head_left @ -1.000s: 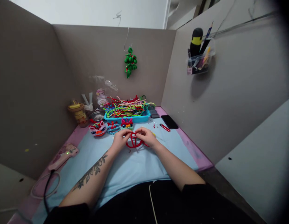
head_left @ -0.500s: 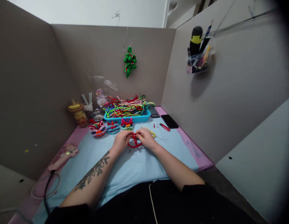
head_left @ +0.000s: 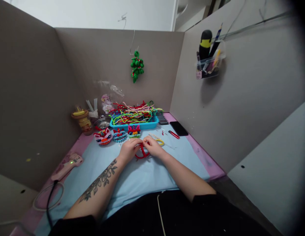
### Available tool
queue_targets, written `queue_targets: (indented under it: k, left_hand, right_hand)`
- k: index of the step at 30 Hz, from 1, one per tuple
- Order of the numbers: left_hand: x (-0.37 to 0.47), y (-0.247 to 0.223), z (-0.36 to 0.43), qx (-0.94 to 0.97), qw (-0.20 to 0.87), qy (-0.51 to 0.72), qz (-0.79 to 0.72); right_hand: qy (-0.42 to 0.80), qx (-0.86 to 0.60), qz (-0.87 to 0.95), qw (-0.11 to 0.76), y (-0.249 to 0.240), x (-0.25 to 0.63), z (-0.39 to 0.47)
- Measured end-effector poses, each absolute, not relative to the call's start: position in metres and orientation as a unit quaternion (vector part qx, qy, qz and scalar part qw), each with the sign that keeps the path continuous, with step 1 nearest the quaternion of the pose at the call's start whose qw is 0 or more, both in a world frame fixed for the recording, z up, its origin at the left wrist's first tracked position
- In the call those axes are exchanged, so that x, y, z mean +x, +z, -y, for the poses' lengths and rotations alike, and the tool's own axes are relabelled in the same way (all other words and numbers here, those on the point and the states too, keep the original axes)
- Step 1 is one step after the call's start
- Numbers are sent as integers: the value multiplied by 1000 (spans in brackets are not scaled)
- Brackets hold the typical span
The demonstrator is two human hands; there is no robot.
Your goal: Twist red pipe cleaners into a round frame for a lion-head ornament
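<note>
A ring of red pipe cleaner [head_left: 142,156] with a strand across its middle stands between my hands, just over the blue cloth. My left hand [head_left: 130,148] pinches its upper left part, and my right hand [head_left: 152,146] pinches the top from the other side. The fingertips of both hands almost meet and hide the spot they hold. Past my right hand lie yellow-handled scissors [head_left: 161,142]. Beyond my left hand sit three small pipe-cleaner animal heads, one red and pink [head_left: 103,136], one blue [head_left: 119,135], one red [head_left: 134,131].
A blue tray [head_left: 135,126] heaped with coloured pipe cleaners stands at the back. To its right lie a black phone [head_left: 179,128] and a red cutter [head_left: 174,134]. A pink glue gun [head_left: 67,167] with a cord rests at left. A cup [head_left: 83,120] and metal bowl [head_left: 102,123] stand back left.
Both hands keep their pinch on the red pipe-cleaner ring. The fingers have shifted slightly, and the ring's cross strand has turned a little. Everything else on the table stays put.
</note>
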State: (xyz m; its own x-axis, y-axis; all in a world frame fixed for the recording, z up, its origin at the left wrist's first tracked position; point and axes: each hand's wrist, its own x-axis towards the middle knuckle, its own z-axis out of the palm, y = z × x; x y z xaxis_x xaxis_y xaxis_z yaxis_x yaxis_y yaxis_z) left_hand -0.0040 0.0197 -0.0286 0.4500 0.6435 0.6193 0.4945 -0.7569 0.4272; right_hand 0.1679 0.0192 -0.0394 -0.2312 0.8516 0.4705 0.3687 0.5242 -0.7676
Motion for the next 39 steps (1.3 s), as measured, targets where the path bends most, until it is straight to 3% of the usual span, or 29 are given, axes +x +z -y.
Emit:
queue_targets:
  k: [5,10,21,39]
  left_hand:
    - [-5,-26,-19,842,88,401,-351]
    - [-4,-24,-17,824,101,407,-381]
    - [-2,-25,-17,782,192,428,-410]
    - [-1,-24,-20,752,324,411,-401]
  right_hand:
    - [251,-405,741,474,-39,170,-18]
    - [159,-392,761,491,-35,170,-13]
    - [-2,-398,813,425,-32,169,-6]
    - [-66,-376,835,397,-32,174,-6]
